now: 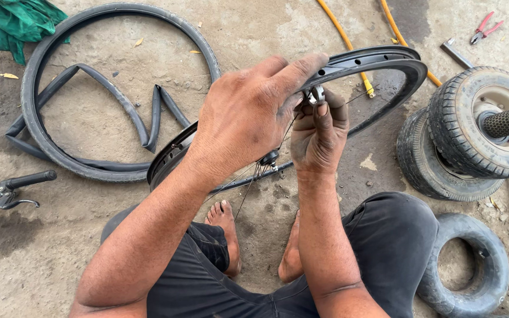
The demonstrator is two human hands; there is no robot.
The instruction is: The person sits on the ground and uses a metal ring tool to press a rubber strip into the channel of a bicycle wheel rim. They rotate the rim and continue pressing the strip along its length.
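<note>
I'm squatting in a roadside bicycle repair workshop: bare concrete floor point(266, 23) strewn with a bicycle tyre point(39, 126), inner tube point(119, 103), small wheels point(472, 126) and pliers point(483, 27).

We can't really make out the tiny silver part point(316, 93) pinched there, the left hand point(248, 115) covers half the rim point(378, 65), and the handlebar point(13, 184) runs off frame.
</note>
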